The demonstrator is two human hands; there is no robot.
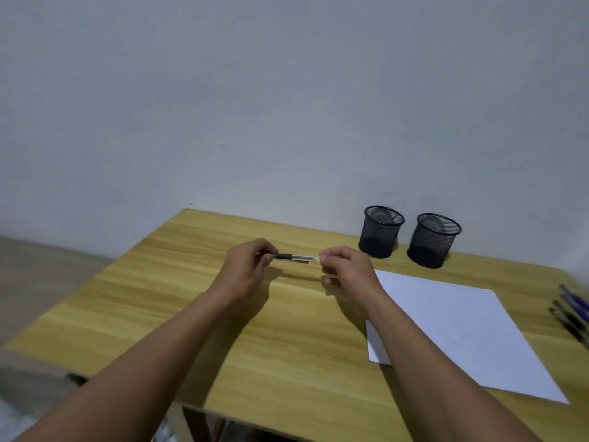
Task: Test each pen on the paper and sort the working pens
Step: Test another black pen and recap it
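Observation:
Above the wooden table (159, 298), a clear pen with a black grip (294, 258) lies level between my two hands. My left hand (245, 269) pinches its black end and my right hand (347, 269) pinches the clear end. A white sheet of paper (462, 327) lies on the table to the right, partly under my right forearm. Several more pens (572, 309), blue and dark, lie at the table's right edge. Two black mesh cups (381, 232) (433, 240) stand at the back right, and I see nothing inside them.
A plain grey wall rises right behind the table. The table's left edge drops to a light floor (38, 269). Its front edge runs below my forearms.

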